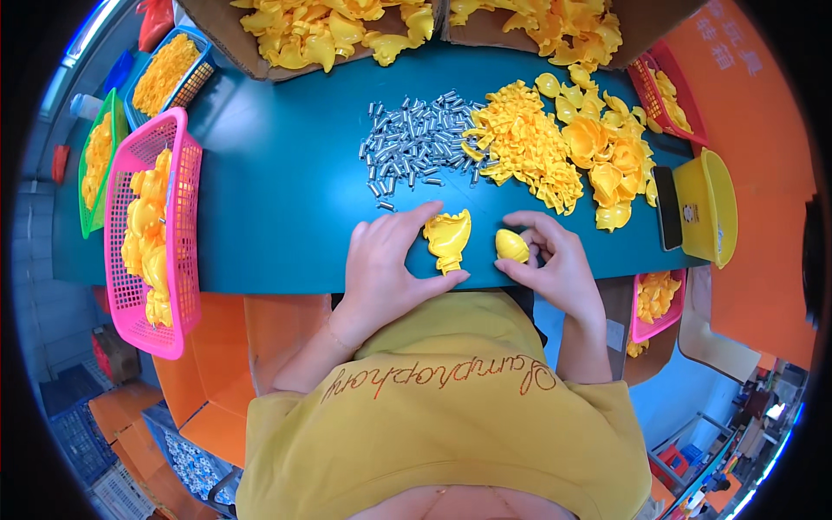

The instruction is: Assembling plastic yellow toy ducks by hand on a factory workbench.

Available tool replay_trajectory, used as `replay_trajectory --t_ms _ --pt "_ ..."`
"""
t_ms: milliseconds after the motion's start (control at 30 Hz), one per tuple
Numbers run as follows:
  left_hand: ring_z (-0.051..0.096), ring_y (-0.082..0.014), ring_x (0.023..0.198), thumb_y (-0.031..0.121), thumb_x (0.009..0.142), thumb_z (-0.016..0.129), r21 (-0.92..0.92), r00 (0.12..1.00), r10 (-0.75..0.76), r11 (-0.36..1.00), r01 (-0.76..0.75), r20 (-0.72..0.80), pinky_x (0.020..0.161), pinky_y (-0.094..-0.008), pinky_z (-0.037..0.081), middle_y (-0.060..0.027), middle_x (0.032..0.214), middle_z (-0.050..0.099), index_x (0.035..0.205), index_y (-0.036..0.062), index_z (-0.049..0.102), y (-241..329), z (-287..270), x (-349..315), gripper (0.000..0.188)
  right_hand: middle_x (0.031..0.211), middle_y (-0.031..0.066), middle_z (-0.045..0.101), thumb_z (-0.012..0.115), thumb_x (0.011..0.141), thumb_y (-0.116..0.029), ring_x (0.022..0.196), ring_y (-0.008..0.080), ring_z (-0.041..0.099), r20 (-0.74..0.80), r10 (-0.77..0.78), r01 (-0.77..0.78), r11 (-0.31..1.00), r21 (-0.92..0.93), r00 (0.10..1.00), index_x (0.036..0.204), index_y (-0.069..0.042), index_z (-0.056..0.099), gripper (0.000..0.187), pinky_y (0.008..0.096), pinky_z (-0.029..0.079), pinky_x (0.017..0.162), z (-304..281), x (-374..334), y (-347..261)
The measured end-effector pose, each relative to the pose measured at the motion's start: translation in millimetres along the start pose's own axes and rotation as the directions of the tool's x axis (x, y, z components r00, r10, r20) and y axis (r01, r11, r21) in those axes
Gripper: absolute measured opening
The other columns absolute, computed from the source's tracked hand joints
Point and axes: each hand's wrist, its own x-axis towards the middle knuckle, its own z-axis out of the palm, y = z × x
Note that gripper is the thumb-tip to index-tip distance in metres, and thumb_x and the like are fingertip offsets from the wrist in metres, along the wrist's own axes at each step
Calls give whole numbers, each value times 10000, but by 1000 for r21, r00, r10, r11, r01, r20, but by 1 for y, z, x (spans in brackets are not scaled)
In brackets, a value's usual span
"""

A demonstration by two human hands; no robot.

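A yellow curved plastic shell piece with a jagged edge and narrow stem lies near the table's front edge. My left hand is spread around it, index finger by its top and thumb by its stem; whether the thumb touches it I cannot tell. To the right, my right hand pinches a rounded yellow plastic piece between thumb and fingers. Beyond my hands lie a pile of small silver metal cylinders, a heap of small yellow plastic parts and larger yellow shell halves.
A pink basket of yellow assembled parts stands left, with green and blue baskets behind. Cardboard boxes of yellow shells line the back. At right are a red basket, a phone and a yellow bin.
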Motion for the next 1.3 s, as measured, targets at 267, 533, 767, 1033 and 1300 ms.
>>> replay_trajectory --t_ms 267,533,767,1033,1300 --pt "655 -224 897 416 670 943 -5 996 59 998 -59 -69 756 -383 414 -32 1011 704 1345 140 653 -3 6 2 785 1130 76 744 713 986 3 989 106 696 71 -158 81 780 621 985 1422 8 628 444 261 565 845 51 14 -12" --pt "668 -197 879 396 702 926 1 992 76 997 -77 -100 748 -371 415 -28 995 705 1337 133 659 -4 9 1 737 926 10 642 791 934 -89 734 70 524 -52 -249 254 947 196 967 1304 -58 734 375 222 442 666 63 17 -12" --pt "682 -187 917 381 715 922 -7 995 71 997 -72 -77 768 -367 423 -21 1041 722 1347 137 652 -3 6 2 729 1021 70 714 780 931 -47 876 122 684 -59 -330 335 936 109 942 1297 -30 726 371 269 558 789 61 16 -16" --pt "682 -191 941 356 716 921 -11 995 71 997 -72 -67 775 -369 422 -27 1059 719 1361 140 640 -4 6 0 736 1107 115 764 795 918 -39 975 146 752 -27 -289 290 946 141 957 1271 10 683 373 303 584 864 61 14 -27" --pt "684 -217 958 306 700 918 -93 999 30 995 -34 -42 783 -380 432 -51 1070 718 1371 114 629 -7 10 -1 755 976 98 765 838 867 -91 825 208 744 -106 -466 440 875 -201 878 1184 -33 742 336 329 567 766 71 19 -25"
